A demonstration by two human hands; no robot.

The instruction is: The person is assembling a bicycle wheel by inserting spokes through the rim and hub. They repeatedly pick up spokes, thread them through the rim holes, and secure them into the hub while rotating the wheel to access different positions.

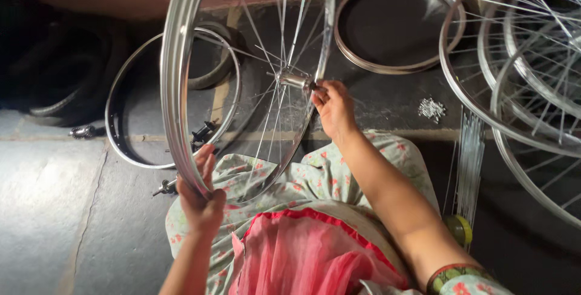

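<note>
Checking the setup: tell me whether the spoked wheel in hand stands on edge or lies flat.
On edge. The spoked wheel stands upright over the lap, left hand gripping its lower rim, right hand at the hub.

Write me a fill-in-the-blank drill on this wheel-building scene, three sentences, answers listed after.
1. The left hand grips the spoked wheel by its ____.
2. The right hand has its fingers at the wheel's metal ____, where the spokes meet.
3. The bundle of loose spokes lies on the floor to the person's ____ side, below the small pile of nipples.

Missing words: rim; hub; right
</note>
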